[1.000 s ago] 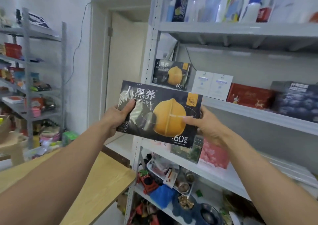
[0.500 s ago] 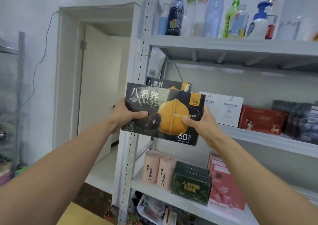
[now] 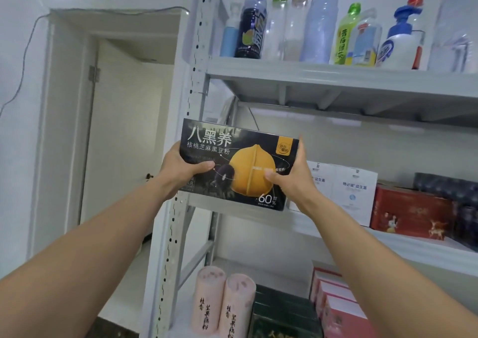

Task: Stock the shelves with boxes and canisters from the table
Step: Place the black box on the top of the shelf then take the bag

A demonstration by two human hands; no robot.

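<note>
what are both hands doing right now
Left hand: grips the left end of the black box.
Right hand: grips the right end of the same box.

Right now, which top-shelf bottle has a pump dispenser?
The white bottle with the blue pump head, right of the green tea bottle; no other shows one.
</note>
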